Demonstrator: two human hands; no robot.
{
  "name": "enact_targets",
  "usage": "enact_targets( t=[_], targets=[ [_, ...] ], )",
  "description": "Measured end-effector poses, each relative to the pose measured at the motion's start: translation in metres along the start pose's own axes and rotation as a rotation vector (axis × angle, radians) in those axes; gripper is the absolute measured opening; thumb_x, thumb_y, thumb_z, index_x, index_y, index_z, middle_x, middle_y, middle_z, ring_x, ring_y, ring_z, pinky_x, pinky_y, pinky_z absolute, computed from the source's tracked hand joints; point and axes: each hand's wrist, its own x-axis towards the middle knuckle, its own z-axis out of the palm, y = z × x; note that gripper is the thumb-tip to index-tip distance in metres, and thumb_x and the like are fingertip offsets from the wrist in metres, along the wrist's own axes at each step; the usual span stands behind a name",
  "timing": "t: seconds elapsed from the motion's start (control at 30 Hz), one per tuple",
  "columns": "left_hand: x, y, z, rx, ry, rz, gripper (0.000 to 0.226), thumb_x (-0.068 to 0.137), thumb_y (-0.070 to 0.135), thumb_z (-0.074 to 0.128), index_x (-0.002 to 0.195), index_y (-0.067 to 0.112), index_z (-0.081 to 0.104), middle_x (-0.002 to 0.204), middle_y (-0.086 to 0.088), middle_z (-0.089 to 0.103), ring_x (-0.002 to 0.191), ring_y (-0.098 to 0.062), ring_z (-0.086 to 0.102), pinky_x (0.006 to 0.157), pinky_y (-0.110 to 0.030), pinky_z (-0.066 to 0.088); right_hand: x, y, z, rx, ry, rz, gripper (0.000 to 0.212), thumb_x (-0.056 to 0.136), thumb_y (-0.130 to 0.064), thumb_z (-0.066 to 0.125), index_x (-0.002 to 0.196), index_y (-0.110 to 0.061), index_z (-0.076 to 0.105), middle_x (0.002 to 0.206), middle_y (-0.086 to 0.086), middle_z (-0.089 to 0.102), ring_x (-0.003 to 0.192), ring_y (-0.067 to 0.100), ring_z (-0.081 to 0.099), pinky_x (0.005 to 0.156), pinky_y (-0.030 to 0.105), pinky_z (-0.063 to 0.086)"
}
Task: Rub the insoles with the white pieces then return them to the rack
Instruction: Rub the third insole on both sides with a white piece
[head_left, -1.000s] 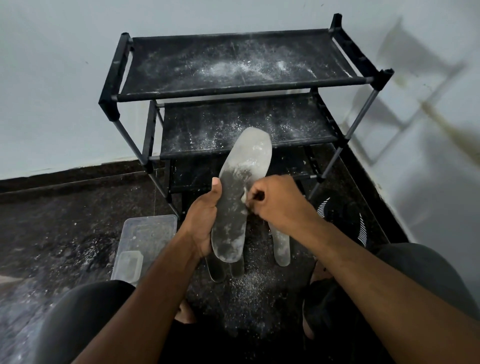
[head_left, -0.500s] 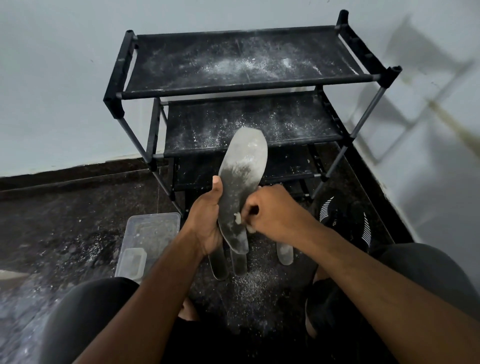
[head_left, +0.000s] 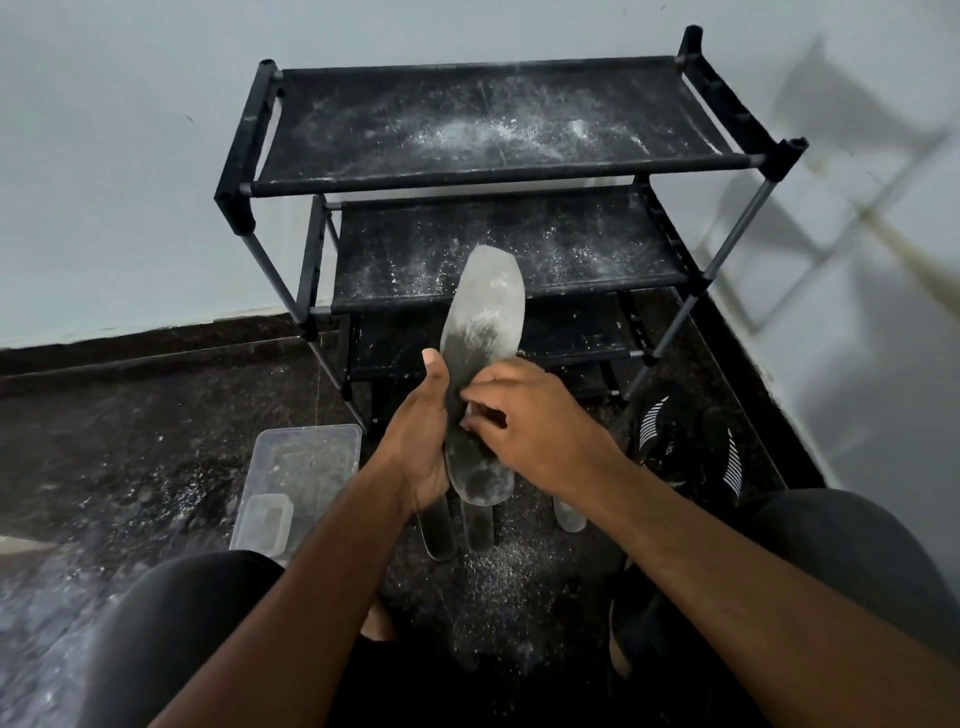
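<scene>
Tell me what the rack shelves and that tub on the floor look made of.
Rack shelves: seemingly black fabric stretched between bars, matte and powder-dusted; the posts look like grey metal tubes in black plastic joints. Tub: clear plastic, judging by the floor showing through its walls.

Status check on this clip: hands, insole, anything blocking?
Left hand grips insole upright. Right hand pinches white piece against it. Rack shelves bare but powder-dusted; nothing blocking.

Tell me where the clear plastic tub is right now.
In the head view, the clear plastic tub sits on the floor, lower left of the rack, beside the left hand.
</scene>
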Motion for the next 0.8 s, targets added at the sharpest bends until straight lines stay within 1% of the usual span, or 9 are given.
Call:
enact_targets(
  t=[0.1,0.2,0.27,0.37,0.43,0.53,0.57,0.73,0.8],
  targets=[
    [0.0,0.0,0.0,-0.037,-0.007,0.012,0.074,0.103,0.063,0.026,0.142,0.008,0.056,0.138,-0.021,0.064,0.132,-0.035,0.059,0.113,-0.054,0.044,0.002,0.006,0.001,-0.001,0.071,0.071,0.029,0.09,-0.017,0.068,0.118,-0.009,0.068,0.113,0.0,0.057,0.104,0.011,0.054,0.094,0.014,0.041],
    [0.0,-0.001,0.0,-0.033,-0.021,0.027,0.074,0.103,0.063,0.026,0.14,0.007,0.058,0.136,-0.022,0.064,0.133,-0.038,0.058,0.115,-0.058,0.041,0.004,0.012,0.004,0.002,0.146,0.115,0.014,0.09,-0.013,0.068,0.102,-0.008,0.074,0.1,0.001,0.058,0.094,0.011,0.053,0.081,0.006,0.035],
    [0.0,0.001,0.0,-0.022,-0.007,0.032,0.076,0.102,0.064,0.027,0.139,0.006,0.059,0.135,-0.022,0.065,0.129,-0.036,0.061,0.114,-0.057,0.042,0.003,0.009,0.007,-0.023,0.095,0.076,0.01,0.09,-0.007,0.066,0.093,-0.008,0.075,0.094,0.002,0.06,0.091,0.016,0.055,0.079,0.015,0.042],
    [0.003,0.002,-0.004,-0.01,0.007,0.013,0.084,0.101,0.069,0.024,0.141,0.005,0.058,0.138,-0.02,0.064,0.131,-0.034,0.061,0.117,-0.055,0.04,-0.001,-0.004,0.009,0.006,-0.111,-0.018,0.016,0.091,-0.001,0.061,0.097,-0.005,0.075,0.097,0.007,0.062,0.093,0.018,0.055,0.085,0.03,0.046],
    [0.004,0.002,-0.006,-0.039,0.022,0.009,0.082,0.101,0.068,0.025,0.139,0.004,0.059,0.137,-0.021,0.065,0.131,-0.036,0.06,0.117,-0.056,0.039,0.001,-0.003,0.004,-0.005,-0.128,-0.024,0.017,0.091,-0.001,0.059,0.098,-0.007,0.074,0.097,0.005,0.062,0.092,0.017,0.054,0.085,0.03,0.046],
    [0.004,0.003,-0.005,-0.04,0.048,0.045,0.077,0.103,0.064,0.029,0.137,0.003,0.061,0.134,-0.026,0.065,0.132,-0.041,0.058,0.115,-0.06,0.04,0.008,0.012,-0.005,-0.043,0.062,0.104,0.011,0.091,-0.01,0.064,0.097,-0.013,0.074,0.093,-0.001,0.062,0.085,0.011,0.056,0.079,0.029,0.05],
    [0.004,0.003,-0.004,-0.031,0.05,0.046,0.078,0.103,0.065,0.028,0.136,0.003,0.061,0.133,-0.026,0.065,0.131,-0.04,0.058,0.115,-0.06,0.041,0.008,0.012,-0.007,-0.056,0.082,0.124,0.011,0.092,-0.014,0.065,0.098,-0.014,0.074,0.094,-0.002,0.062,0.085,0.01,0.056,0.079,0.028,0.05],
    [0.006,0.005,-0.009,0.007,0.005,-0.015,0.089,0.098,0.073,0.02,0.138,0.005,0.061,0.135,-0.021,0.066,0.128,-0.034,0.062,0.115,-0.054,0.042,0.0,-0.008,0.002,0.053,-0.192,-0.008,0.015,0.092,-0.01,0.063,0.1,-0.007,0.075,0.1,0.003,0.064,0.094,0.015,0.058,0.085,0.032,0.047],
    [0.005,0.006,-0.01,-0.005,0.035,0.014,0.086,0.098,0.072,0.025,0.138,0.005,0.061,0.133,-0.021,0.067,0.126,-0.035,0.064,0.115,-0.056,0.043,0.005,-0.002,-0.001,-0.003,-0.189,-0.03,0.014,0.092,-0.01,0.063,0.097,-0.006,0.076,0.098,0.004,0.062,0.095,0.017,0.054,0.085,0.032,0.045]
  ],
)
